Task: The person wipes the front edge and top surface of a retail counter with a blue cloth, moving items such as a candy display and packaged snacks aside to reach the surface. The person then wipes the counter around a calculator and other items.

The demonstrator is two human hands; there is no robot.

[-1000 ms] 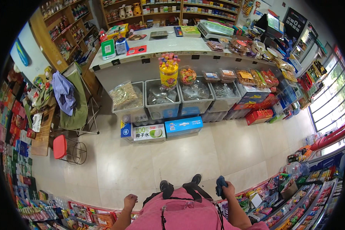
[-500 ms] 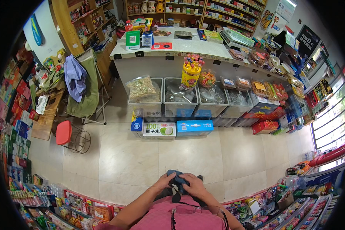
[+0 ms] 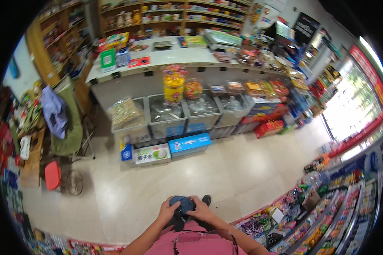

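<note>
In front of my pink shirt I hold a crumpled dark blue cloth (image 3: pixel 182 204) with both hands. My left hand (image 3: pixel 167 211) is closed on its left side, the thumb lying over the top. My right hand (image 3: pixel 201 211) grips the opposite side, fingers curled on the cloth. A black strap-like piece hangs below it, close to my shirt. What lies inside the folds is hidden. A dark shoe (image 3: pixel 206 199) shows on the tiled floor just beyond my right hand.
Ahead stands a white-topped counter (image 3: pixel 166 59), with grey bins (image 3: pixel 168 123) of packaged goods along its front. A blue box (image 3: pixel 190 145) sits on the floor before them. To the left are a red stool (image 3: pixel 52 175) and a folding chair (image 3: pixel 70 123); snack shelves (image 3: pixel 310 221) line the near right.
The whole view has turned to the right, so the counter and bins appear further left and tilted. My hands still hold the cloth, its folds shifted a little.
</note>
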